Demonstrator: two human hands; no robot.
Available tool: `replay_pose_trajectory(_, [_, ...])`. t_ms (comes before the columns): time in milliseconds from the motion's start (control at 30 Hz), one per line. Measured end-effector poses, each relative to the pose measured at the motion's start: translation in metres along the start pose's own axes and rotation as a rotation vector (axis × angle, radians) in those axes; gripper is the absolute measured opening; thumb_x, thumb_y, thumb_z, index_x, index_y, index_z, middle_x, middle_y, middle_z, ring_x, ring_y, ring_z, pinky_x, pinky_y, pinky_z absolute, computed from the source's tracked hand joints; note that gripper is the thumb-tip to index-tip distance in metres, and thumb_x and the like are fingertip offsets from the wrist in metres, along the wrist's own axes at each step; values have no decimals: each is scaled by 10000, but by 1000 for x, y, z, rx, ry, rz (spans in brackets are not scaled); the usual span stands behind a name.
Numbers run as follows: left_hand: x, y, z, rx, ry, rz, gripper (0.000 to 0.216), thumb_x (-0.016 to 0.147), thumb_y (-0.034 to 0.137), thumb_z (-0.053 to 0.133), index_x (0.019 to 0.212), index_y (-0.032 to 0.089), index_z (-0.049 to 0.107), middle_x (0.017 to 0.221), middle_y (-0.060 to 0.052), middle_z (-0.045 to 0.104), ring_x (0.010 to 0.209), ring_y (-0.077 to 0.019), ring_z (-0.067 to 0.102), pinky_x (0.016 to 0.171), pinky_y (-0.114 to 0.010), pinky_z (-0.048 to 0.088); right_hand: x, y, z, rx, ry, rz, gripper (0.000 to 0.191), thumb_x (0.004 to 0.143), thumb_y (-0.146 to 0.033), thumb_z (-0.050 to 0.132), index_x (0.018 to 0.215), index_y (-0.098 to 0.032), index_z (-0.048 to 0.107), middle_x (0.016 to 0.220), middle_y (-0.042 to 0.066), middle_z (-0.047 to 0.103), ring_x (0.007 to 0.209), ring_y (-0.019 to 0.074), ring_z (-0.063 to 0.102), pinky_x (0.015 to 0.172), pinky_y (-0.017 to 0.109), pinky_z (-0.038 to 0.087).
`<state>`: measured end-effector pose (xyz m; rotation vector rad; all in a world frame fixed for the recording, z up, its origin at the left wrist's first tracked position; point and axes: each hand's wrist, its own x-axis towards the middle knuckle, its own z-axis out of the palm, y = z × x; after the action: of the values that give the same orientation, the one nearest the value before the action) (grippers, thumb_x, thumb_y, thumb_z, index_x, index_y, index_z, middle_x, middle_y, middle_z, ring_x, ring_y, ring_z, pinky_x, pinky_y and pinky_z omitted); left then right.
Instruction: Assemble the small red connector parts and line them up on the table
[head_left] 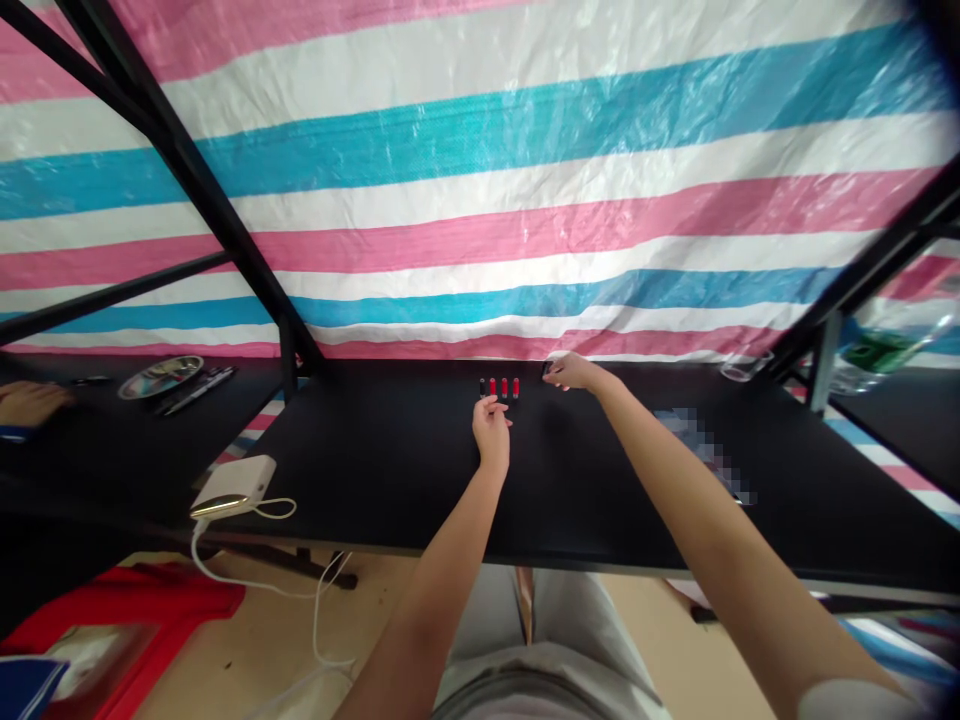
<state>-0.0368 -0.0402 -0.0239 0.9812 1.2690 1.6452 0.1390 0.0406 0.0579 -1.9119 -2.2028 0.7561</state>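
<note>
Several small upright cylinders stand in a short row on the black table. One is a black cylinder, and the others, such as the red cylinder, are red with dark lower ends; their exact kind is too small to tell. Just in front of the row is my left hand, its fingers loosely curled and apart, with nothing seen in them. To the right of the row, close to the table's back edge, my right hand pinches a small dark object, mostly covered by the fingers.
A white power bank with cables lies at the left edge. A pixelated flat item rests beyond my right forearm. On the neighbouring left table are a metal dish, pens and another person's hand. A clear cup stands back right.
</note>
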Motion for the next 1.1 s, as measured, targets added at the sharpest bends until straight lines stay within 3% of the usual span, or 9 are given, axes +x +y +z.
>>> replay_pose_trajectory(100, [0,0,0,8,-4,-6,196,740,166,464,930,165,515,785,-12,584,493,-52,512,557,-214,441,7,10,-12,-4,202,60,315,756,-356,534,930,-113,633,859,98,660,794,199,615,690,258,454])
replay_pose_trajectory(200, [0,-1,0,12,-14,-11,199,741,170,468,934,167,515,788,-10,587,490,-48,508,558,-210,437,18,15,-5,-3,395,108,498,730,-342,568,1163,-106,499,1113,142,575,1006,240,550,813,297,427])
replay_pose_trajectory(333, [1,-2,1,10,-21,-18,193,751,179,460,937,167,511,787,-10,587,486,-44,501,553,-203,429,28,10,19,-84,359,118,633,716,-324,595,1265,-116,358,1213,176,483,1111,278,472,858,352,403])
replay_pose_trajectory(500, [1,0,2,20,-18,-30,184,750,175,460,926,164,512,780,-12,585,480,-45,494,548,-206,432,36,-4,41,-148,309,191,543,749,-330,581,1221,-148,384,1213,171,460,1109,306,460,854,412,392])
replay_pose_trajectory(667, [1,2,1,31,-21,-29,180,755,176,454,924,161,514,782,-17,589,482,-46,496,552,-208,435,43,-3,51,-135,343,175,269,823,-195,456,1086,-153,491,1117,151,522,995,249,533,788,346,413])
replay_pose_trajectory(900, [1,0,2,37,-37,-11,179,752,151,435,911,163,518,770,-11,584,477,-54,501,539,-213,425,38,14,62,-56,453,89,195,808,-142,453,984,-160,535,1037,111,565,914,202,554,739,282,409])
replay_pose_trajectory(1100, [-1,-3,2,131,-131,49,193,755,143,459,923,169,551,778,-19,599,528,-74,523,560,-222,444,12,15,63,92,436,40,158,748,-139,515,899,-160,555,899,62,606,852,165,560,763,262,411])
